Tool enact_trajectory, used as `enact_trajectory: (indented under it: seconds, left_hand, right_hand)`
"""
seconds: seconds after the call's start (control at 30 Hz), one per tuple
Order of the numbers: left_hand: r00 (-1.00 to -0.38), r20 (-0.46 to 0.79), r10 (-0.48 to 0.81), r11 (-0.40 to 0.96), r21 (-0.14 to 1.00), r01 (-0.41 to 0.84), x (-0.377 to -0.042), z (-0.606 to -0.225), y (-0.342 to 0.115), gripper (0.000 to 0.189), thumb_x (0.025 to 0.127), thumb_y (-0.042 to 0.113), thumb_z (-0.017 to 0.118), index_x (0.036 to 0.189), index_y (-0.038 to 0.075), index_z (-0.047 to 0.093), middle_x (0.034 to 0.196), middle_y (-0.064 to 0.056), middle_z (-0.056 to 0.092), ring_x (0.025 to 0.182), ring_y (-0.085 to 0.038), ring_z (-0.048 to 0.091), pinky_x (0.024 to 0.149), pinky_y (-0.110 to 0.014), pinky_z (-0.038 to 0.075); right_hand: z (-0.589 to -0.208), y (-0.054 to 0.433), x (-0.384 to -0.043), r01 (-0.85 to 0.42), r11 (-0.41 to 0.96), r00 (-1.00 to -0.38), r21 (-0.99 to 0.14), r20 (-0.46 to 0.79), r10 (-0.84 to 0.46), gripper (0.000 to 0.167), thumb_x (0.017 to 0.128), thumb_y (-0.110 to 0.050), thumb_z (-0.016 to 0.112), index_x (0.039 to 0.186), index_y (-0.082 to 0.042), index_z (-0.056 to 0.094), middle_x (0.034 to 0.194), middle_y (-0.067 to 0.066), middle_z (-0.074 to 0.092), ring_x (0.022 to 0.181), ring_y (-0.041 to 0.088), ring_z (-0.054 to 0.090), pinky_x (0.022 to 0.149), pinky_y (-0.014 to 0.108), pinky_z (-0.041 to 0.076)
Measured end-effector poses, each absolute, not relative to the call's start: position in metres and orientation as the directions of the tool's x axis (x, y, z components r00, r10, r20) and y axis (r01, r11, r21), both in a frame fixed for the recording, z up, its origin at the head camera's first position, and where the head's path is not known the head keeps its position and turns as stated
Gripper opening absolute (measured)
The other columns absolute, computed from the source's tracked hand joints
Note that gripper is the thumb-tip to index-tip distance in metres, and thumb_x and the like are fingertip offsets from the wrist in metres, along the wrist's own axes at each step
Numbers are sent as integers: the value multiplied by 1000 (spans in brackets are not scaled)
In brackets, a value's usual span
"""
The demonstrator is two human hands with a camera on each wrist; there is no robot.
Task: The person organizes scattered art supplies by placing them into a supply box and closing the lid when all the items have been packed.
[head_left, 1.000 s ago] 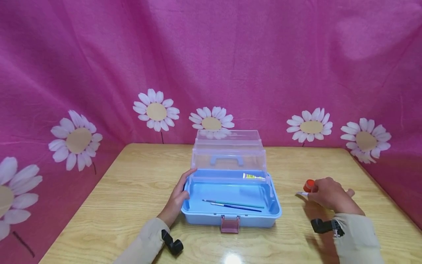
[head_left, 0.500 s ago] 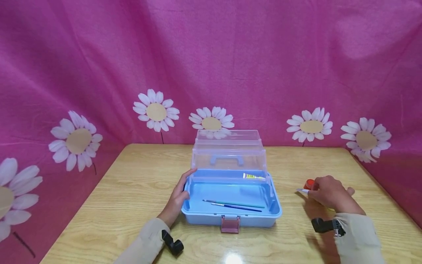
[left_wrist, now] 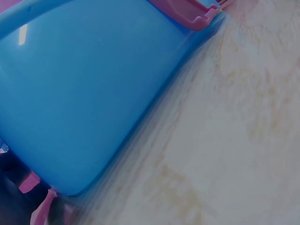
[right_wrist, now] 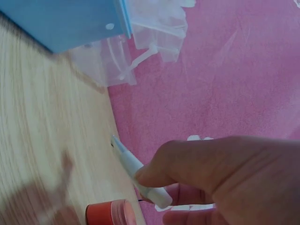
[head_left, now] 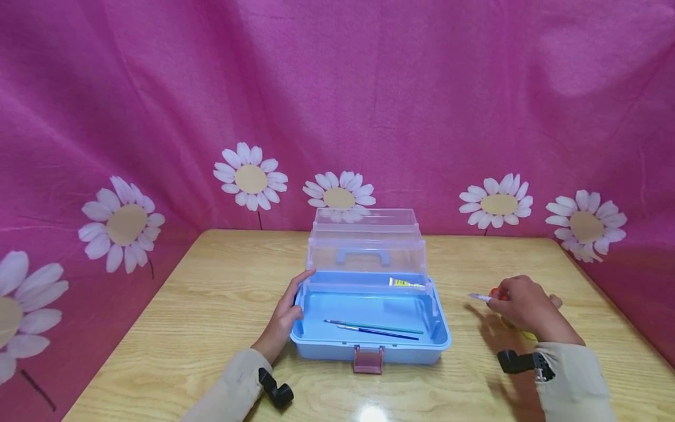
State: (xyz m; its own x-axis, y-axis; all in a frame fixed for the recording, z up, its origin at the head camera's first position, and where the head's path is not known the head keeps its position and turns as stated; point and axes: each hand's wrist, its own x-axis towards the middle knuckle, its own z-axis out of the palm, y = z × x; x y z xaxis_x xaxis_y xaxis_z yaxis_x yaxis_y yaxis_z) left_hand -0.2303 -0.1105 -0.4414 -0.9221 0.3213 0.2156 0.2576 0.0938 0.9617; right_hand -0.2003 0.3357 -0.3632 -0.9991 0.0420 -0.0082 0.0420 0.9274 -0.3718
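Note:
A light blue plastic case point(head_left: 369, 353) lies with its clear lid point(head_left: 366, 252) raised. My left hand point(head_left: 282, 319) holds the case's left side, thumb near the rim; its other fingers are largely hidden. Inside the case lie two thin paintbrushes point(head_left: 379, 332) and a white-and-yellow tube point(head_left: 405, 282). To the right of the case, my right hand point(head_left: 527, 302) pinches a slim white tube-like thing point(right_wrist: 136, 171) with a tapered greyish tip, between thumb and fingers. A red jar point(right_wrist: 99, 213) stands close by, partly behind that hand in the head view.
A yellow item point(head_left: 528, 336) shows partly under my right hand. The pink latch point(head_left: 368, 359) hangs at the front of the case. A magenta cloth point(head_left: 422, 105) with white daisies surrounds the back and sides of the wooden table point(head_left: 221, 281).
My right hand has risen slightly with the white tube-like thing, whose tip has shifted a little up and left. More of the red jar is covered. My left hand keeps its place.

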Motion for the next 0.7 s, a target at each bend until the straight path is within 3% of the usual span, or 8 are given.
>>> enact_trajectory:
  seconds: [0.4, 0.7]
  left_hand:
    - [-920, 218, 326, 93, 961, 261, -230, -444, -112, 80, 79, -2, 36, 146, 42, 33, 157, 16, 16, 145, -15, 11, 113, -60, 9]
    - [-918, 229, 323, 81, 960, 268, -232, -444, -110, 80, 78, 0, 37, 146, 41, 33, 158, 15, 15, 146, -16, 11, 113, -61, 9]
  right_hand:
    - [-359, 327, -196, 30, 926, -998, -377, 36, 47, 19, 80, -23, 73, 81, -6, 65, 98, 24, 54, 84, 35, 48, 70, 60, 26]
    - [-357, 320, -196, -26, 929, -989, -370, 144, 30, 16, 77, -19, 71, 81, -4, 66, 113, 34, 51, 99, 50, 45, 75, 70, 25]
